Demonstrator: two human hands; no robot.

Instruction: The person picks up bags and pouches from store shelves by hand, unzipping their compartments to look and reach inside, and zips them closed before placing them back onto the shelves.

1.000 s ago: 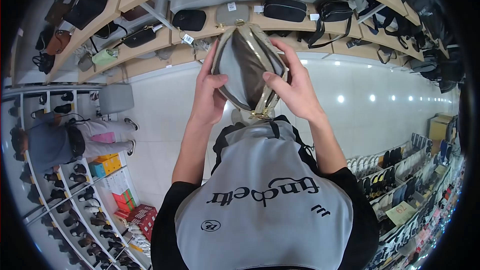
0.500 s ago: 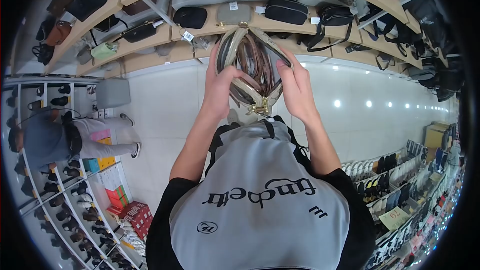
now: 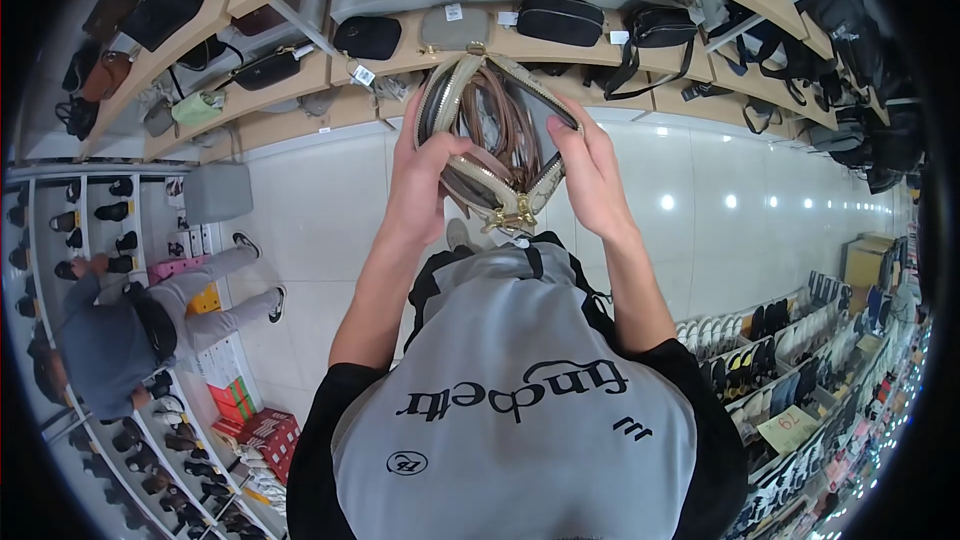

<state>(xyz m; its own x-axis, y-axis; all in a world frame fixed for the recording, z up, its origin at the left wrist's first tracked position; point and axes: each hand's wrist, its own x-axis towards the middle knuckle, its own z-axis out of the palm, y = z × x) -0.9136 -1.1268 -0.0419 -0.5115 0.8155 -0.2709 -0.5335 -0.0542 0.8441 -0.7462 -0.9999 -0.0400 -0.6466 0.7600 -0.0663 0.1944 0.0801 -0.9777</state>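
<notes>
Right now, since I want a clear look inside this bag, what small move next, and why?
Probably ease the strap out with the right hand: its coils hide much of the open bag, and the left hand holds the other side.

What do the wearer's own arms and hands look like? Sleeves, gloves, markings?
Left hand and right hand: no gloves, no watch or bracelet visible on either wrist. Forearms bare. Short black sleeves, ending near the elbows, no print visible on them. They join a grey shirt front with dark lettering, a small oval emblem and short slanted bars.
</notes>
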